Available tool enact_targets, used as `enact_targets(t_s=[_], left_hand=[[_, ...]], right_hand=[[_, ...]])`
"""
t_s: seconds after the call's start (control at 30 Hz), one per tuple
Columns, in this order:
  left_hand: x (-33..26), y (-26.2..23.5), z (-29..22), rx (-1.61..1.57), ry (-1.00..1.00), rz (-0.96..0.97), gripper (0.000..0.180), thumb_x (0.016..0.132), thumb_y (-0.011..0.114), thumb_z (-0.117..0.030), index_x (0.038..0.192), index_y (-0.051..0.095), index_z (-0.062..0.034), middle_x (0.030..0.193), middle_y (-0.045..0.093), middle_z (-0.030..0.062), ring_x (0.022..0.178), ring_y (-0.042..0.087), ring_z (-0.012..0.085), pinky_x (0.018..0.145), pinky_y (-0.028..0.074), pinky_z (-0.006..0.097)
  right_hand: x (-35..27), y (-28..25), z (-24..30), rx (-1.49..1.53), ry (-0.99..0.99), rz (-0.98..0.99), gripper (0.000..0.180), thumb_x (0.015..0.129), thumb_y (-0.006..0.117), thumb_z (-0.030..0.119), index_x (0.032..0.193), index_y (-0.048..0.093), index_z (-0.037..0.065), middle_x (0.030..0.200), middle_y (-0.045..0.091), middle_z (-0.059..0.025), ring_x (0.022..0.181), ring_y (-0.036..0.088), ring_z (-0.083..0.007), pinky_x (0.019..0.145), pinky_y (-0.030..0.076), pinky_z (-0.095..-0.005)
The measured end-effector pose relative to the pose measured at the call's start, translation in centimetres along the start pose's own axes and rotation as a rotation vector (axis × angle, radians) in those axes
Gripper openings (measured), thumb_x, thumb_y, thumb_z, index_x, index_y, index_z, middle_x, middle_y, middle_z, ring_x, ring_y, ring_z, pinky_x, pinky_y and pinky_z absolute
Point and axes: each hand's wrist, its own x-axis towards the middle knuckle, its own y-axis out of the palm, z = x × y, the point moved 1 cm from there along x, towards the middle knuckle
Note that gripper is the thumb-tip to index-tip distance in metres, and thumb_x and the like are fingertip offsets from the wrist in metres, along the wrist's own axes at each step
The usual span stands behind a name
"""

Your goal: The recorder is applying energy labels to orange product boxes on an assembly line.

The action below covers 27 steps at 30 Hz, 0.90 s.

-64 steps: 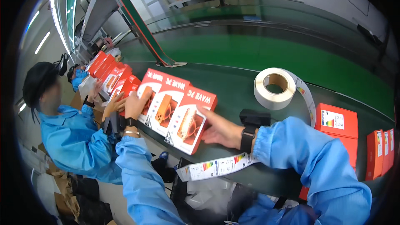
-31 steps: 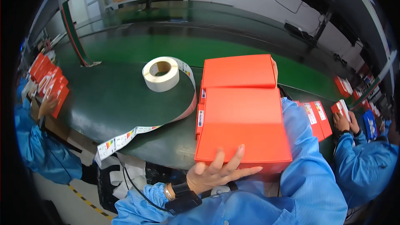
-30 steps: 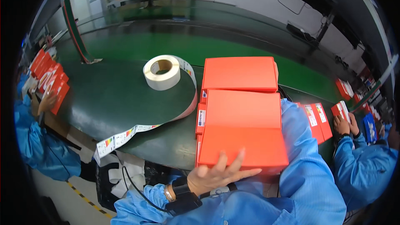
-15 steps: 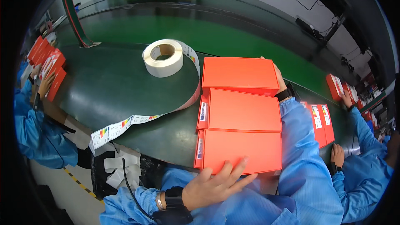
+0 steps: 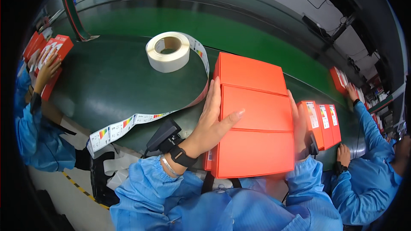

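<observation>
Three orange-red boxes (image 5: pixel 257 108) lie in a row from the table toward my body, plain faces up, edges meeting. Along their left side my left hand (image 5: pixel 212 122) is laid flat, fingers stretched out away from me and the thumb apart over the nearer boxes. My right hand (image 5: pixel 298 113) rests against their right side with its fingers extended, partly hidden by the boxes. Left of them stands a roll of white labels (image 5: pixel 168 52). Its loose strip (image 5: pixel 128 126) curls round to the table's near edge and carries printed colour bars.
More orange-red boxes with labels (image 5: pixel 324 124) stand to my right, beside a co-worker in a blue smock (image 5: pixel 368 179). Another co-worker's hand (image 5: pixel 47 70) handles boxes at far left. A green belt (image 5: pixel 141 21) runs behind the table; a black bag (image 5: pixel 102 179) hangs below its edge.
My left hand has gone from the nearest box's top to the row's left side. My right hand has come back from the far end to the right side. The boxes are now aligned.
</observation>
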Motion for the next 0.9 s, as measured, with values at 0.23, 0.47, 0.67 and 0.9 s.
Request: enact_targets(t_s=[0.23, 0.47, 0.67, 0.9], left_hand=[[-0.3, -0.7, 1.1, -0.249, -0.071, -0.071, 0.068, 0.088, 0.045, -0.023, 0.137, 0.005, 0.0027, 0.144, 0.004, 0.0193, 0.134, 0.002, 0.0254, 0.108, 0.006, 0.032], [-1.6, -2.0, -0.5, -0.305, -0.003, -0.145, 0.062, 0.089, 0.045, -0.02, 0.136, 0.013, 0.0031, 0.144, 0.01, 0.018, 0.134, 0.007, 0.0242, 0.107, 0.009, 0.032], [-6.7, -13.0, -6.0, 0.145, -0.044, -0.428, 0.061, 0.076, 0.059, -0.011, 0.131, 0.033, -0.003, 0.132, 0.038, 0.0162, 0.121, 0.038, 0.0244, 0.097, 0.033, 0.038], [-22.3, -31.8, -2.3, 0.891, -0.807, -0.614, 0.04, 0.068, 0.048, -0.001, 0.107, 0.053, 0.0025, 0.093, 0.06, 0.0119, 0.088, 0.056, 0.0217, 0.076, 0.044, 0.028]], right_hand=[[0.1, 0.5, -1.5, -0.116, -0.047, -0.025, 0.051, 0.093, 0.033, 0.027, 0.136, 0.022, 0.001, 0.14, 0.026, -0.009, 0.127, 0.028, -0.0199, 0.105, 0.023, -0.0317], [0.2, 1.2, -1.0, -0.173, -0.037, -0.08, 0.046, 0.093, 0.035, 0.029, 0.129, 0.035, 0.0, 0.131, 0.04, -0.0088, 0.121, 0.037, -0.0194, 0.1, 0.03, -0.029], [-1.3, -1.8, 4.3, -0.451, -0.277, -0.321, 0.048, 0.093, 0.033, 0.029, 0.131, 0.032, 0.001, 0.136, 0.034, -0.0126, 0.128, 0.028, -0.0215, 0.105, 0.019, -0.0364], [-1.6, -3.1, 8.8, -0.761, -0.419, -0.243, 0.047, 0.093, 0.027, 0.028, 0.131, 0.032, 0.002, 0.136, 0.033, -0.0153, 0.129, 0.026, -0.0234, 0.106, 0.019, -0.038]])
